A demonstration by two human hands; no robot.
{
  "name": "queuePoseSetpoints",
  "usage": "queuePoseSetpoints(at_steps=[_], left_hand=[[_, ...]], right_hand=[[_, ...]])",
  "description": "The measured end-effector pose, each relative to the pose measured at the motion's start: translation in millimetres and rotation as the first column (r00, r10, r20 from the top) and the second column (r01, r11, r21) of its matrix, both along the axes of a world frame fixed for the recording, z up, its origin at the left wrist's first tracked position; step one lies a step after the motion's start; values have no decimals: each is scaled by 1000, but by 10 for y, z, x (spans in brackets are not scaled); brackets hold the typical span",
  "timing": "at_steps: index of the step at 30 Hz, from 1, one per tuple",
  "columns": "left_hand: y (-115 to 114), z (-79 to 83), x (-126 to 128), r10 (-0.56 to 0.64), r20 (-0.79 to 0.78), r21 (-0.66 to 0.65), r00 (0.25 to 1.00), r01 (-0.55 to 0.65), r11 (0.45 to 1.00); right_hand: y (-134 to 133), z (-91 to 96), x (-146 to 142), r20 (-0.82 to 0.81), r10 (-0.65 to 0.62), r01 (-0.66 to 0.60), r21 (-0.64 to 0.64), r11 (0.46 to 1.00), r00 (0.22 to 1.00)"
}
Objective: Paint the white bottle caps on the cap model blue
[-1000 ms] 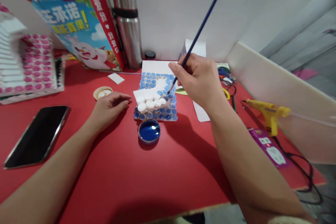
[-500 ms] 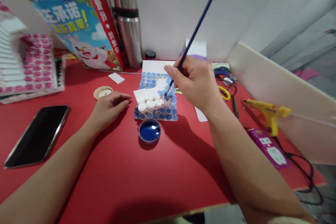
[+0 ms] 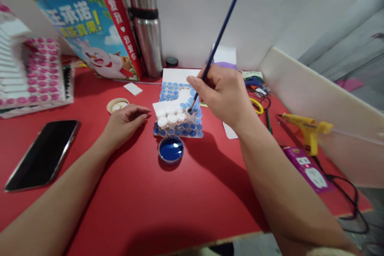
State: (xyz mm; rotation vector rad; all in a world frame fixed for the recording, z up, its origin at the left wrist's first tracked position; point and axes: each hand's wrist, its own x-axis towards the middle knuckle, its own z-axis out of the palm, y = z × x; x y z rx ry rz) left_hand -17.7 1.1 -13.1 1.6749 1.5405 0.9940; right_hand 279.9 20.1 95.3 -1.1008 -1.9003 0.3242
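Observation:
My right hand (image 3: 223, 92) grips a dark blue paintbrush (image 3: 220, 38) like a pen. Its tip touches a craft piece (image 3: 180, 132) made of small round discs, at the right end of a raised row of white discs (image 3: 172, 119). Discs elsewhere on the piece are painted in lighter and darker blues. My left hand (image 3: 127, 122) rests on the table left of the piece, fingers loosely curled and apart, holding nothing. Just in front of the piece stands a small round dish of blue paint (image 3: 171, 150).
On the left lie a phone (image 3: 43, 156) and a pink-and-white disc craft (image 3: 45, 70). A printed carton (image 3: 93, 28) and a steel flask (image 3: 147, 36) stand behind. At right are a yellow glue gun (image 3: 309, 130), a purple power strip (image 3: 307, 170) with cables, and a low white panel (image 3: 324, 100).
The top end of the paintbrush has tilted slightly to the left, and its tip has shifted very little. My left hand has stayed in place.

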Motion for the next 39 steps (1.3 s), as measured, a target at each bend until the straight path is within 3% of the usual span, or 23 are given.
queuePoseSetpoints(at_steps=[17, 39], left_hand=[[2, 2, 4, 9, -22, 1, 1000, -9, 1000], [-10, 8, 5, 7, -10, -5, 1000, -7, 1000]], right_hand=[[-2, 16, 35, 55, -32, 30, 32, 999, 998], [46, -13, 20, -53, -22, 16, -99, 995, 998]])
